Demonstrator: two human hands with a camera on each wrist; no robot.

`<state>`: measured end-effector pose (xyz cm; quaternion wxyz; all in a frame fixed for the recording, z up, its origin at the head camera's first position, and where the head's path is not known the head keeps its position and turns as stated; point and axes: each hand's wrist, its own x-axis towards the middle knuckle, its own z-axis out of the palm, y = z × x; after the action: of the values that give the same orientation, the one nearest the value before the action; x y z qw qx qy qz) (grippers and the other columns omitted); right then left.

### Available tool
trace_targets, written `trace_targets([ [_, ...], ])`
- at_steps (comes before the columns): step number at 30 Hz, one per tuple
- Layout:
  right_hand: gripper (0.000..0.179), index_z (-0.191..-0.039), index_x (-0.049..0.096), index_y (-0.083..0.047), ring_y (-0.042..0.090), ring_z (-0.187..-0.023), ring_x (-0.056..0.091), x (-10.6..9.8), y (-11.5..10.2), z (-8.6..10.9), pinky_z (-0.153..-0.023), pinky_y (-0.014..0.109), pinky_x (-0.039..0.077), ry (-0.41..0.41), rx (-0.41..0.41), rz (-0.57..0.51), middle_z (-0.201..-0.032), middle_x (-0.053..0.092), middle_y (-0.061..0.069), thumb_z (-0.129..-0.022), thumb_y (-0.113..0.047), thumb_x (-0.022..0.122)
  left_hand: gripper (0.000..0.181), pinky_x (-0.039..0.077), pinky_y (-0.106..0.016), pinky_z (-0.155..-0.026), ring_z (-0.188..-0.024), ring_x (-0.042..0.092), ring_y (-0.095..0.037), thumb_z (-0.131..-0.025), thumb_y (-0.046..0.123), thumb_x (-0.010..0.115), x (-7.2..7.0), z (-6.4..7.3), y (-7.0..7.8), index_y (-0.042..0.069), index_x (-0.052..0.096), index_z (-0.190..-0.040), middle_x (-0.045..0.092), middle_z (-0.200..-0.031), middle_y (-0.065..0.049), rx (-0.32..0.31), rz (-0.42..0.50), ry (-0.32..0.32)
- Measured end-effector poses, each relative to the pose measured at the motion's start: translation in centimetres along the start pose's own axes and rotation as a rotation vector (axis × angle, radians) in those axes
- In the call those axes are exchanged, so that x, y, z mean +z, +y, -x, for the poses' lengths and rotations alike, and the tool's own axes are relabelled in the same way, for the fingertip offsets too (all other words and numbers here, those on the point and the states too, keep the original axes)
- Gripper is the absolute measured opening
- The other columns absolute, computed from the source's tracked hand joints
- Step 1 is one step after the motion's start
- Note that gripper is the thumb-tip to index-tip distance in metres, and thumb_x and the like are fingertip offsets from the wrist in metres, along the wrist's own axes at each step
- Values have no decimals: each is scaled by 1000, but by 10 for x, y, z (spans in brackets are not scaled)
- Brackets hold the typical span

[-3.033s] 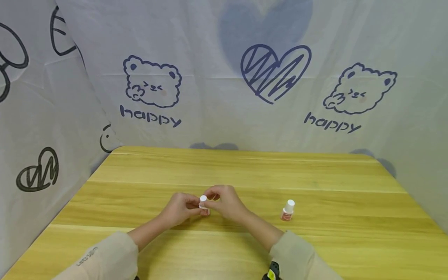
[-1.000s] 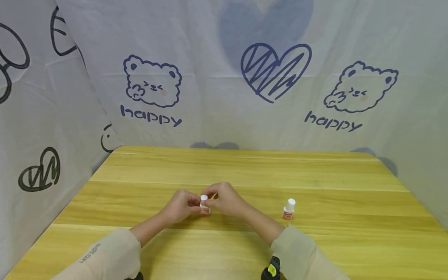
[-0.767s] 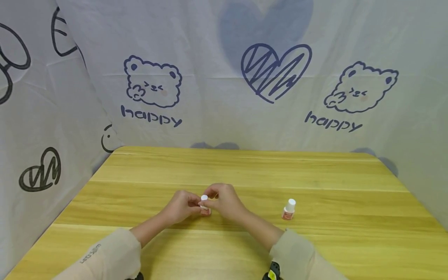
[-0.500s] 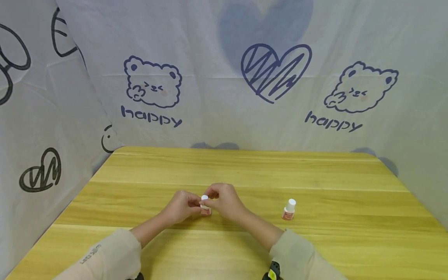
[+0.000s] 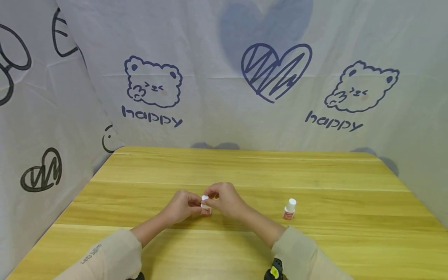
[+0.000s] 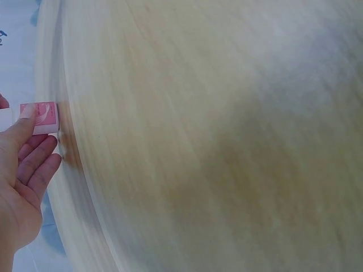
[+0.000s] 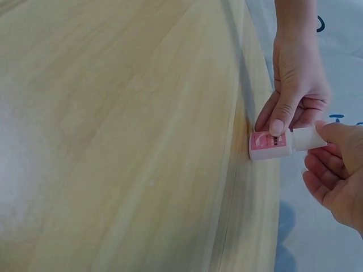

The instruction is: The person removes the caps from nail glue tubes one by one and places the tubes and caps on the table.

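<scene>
A small white bottle with a pink label [image 7: 262, 146] stands upright on the table, near the middle in the head view. My left hand [image 5: 179, 209] pinches its body, the thumb lying over the label in the right wrist view. From the other side, my right hand [image 5: 226, 203] grips the white cap [image 7: 306, 138] between thumb and fingers. The cap sits on top of the bottle; whether it is loose I cannot tell. Off to the right stands a second white bottle with a pink label [image 5: 288, 210], its white cap on, and neither hand touches it.
The wood-grain table [image 5: 245, 249] reaches back to a pale cloth [image 5: 210, 109] printed with bears and hearts. More cloth hangs along the left side. Black and yellow gear [image 5: 274, 271] shows at the right sleeve.
Both hands stay at the same bottle. My right hand and wrist turn slightly back and forth at the cap. The second bottle keeps its place.
</scene>
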<state>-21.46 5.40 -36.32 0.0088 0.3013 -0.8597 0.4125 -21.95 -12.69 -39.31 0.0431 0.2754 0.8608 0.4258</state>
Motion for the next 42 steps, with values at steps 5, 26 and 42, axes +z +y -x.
trace_targets([
  [5, 8, -89, 71, -2, 13, -78, 61, -4, -1, 0, -71, 19, 49, -40, -16, 19, -87, 71, 7, -85, -7, 66, 10, 55, -18, -65, -75, 71, -19, -81, 5, 69, 0, 0, 0, -3, 72, -86, 72, -82, -14, 6, 19, -8],
  [26, 7, -78, 69, -1, 11, -69, 58, 5, 0, 1, -62, 15, 47, 99, -10, -52, -76, 69, 8, -81, -7, 71, 5, 52, -16, -60, -69, 67, -11, -80, 0, 68, -1, -2, 0, -4, 71, -83, 72, -79, -14, -14, -19, 1],
  [42, 6, -84, 71, 0, 10, -66, 59, -1, -2, -3, -58, 14, 47, 2, -2, -13, -79, 71, 10, -82, -5, 69, 10, 54, -17, -62, -72, 70, -17, -79, 5, 71, 0, -2, -1, -3, 72, -85, 72, -80, -14, -12, 2, -3],
])
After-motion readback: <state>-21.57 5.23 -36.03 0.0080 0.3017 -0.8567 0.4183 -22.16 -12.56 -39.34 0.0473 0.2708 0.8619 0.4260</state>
